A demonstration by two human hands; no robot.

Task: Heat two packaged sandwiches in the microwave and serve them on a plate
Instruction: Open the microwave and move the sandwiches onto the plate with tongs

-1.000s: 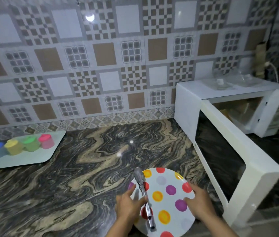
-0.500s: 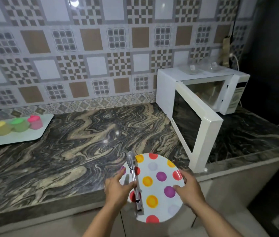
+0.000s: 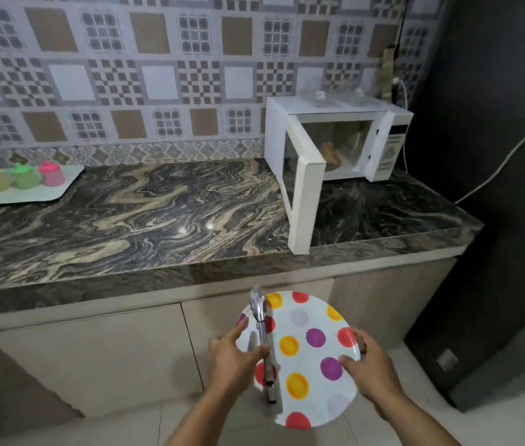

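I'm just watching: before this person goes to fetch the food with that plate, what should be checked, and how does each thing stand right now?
1. Plate held on both sides: ok; left hand and right hand each grip an edge.
2. Tongs secured on the plate: ok; the left thumb pins them.
3. Microwave door open: ok; it swings out over the counter.
4. Food inside ready to lift: cannot tell; only something brownish and blurred shows.
5. Plate free for food: ok; only the tongs lie on it.
6. Plate within reach of the microwave: not ok; it is off the counter, in front of the cabinets.
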